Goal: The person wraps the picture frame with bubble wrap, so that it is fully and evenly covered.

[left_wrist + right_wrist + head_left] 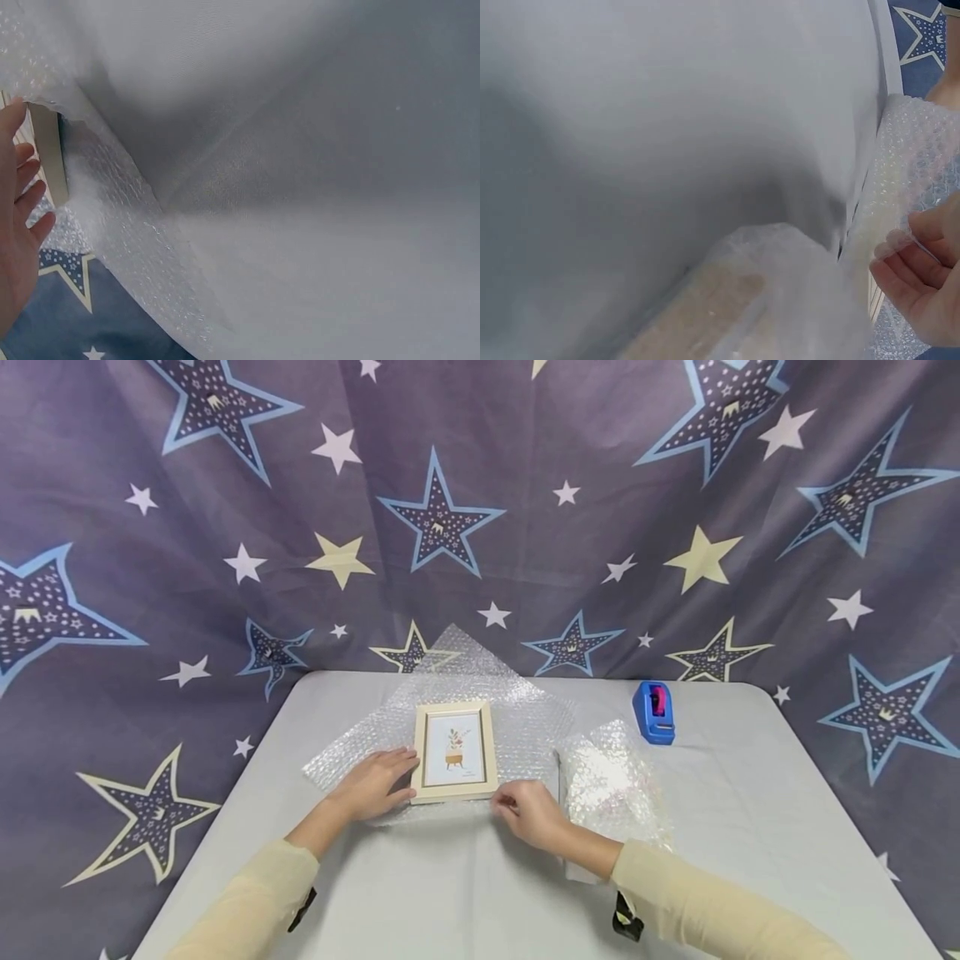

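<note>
A cream picture frame (453, 752) with a potted-plant print lies face up on a sheet of bubble wrap (525, 714). The sheet is turned cornerwise, its far tip reaching up past the table's back edge. My left hand (375, 785) rests at the frame's left side, fingers extended and touching its edge; the left wrist view shows those fingers (30, 184) spread beside the frame's side. By the frame's lower right corner is my right hand (531, 812). In the right wrist view its curled thumb and fingers (922, 274) pinch the bubble wrap's near edge (911, 169).
Right of the frame lies a bubble-wrapped bundle (611, 785), with something tan showing through it (705, 304). A blue tape dispenser (654, 714) with a pink roll stands at the back right. A star-patterned curtain (480, 593) hangs behind the white-covered table (420, 902).
</note>
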Demonstrator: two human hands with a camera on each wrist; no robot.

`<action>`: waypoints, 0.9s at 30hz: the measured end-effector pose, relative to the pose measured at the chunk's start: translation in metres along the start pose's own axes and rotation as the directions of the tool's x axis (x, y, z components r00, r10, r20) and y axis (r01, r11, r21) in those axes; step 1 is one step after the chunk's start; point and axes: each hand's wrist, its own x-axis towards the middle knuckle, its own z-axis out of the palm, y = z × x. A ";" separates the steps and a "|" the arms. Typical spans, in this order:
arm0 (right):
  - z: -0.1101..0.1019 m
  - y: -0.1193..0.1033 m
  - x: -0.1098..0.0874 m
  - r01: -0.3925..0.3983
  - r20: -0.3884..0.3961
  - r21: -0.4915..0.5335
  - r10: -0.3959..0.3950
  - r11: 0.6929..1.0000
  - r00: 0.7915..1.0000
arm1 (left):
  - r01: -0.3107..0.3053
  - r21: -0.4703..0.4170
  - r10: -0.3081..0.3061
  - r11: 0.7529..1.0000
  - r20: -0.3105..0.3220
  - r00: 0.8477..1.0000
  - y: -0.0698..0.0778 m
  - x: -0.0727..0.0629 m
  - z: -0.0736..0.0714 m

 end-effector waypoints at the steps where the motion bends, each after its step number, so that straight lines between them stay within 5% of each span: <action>1: 0.000 0.000 0.001 -0.003 0.003 0.007 0.003 1.000 1.000 | -0.003 0.003 0.003 1.000 0.002 1.000 0.000 0.000 0.000; 15: -0.006 0.007 0.022 -0.115 -0.002 0.164 0.117 0.980 0.993 | 0.024 -0.146 -0.025 0.989 -0.008 1.000 -0.004 0.005 -0.005; 24: -0.004 0.016 0.037 -0.210 -0.039 0.169 0.219 0.963 0.975 | 0.209 -0.339 -0.202 0.918 0.056 0.978 -0.008 0.012 -0.008; 27: -0.004 0.020 0.043 -0.255 -0.048 0.162 0.266 0.953 0.963 | 0.208 -0.356 -0.209 0.911 0.034 0.977 -0.007 0.013 -0.009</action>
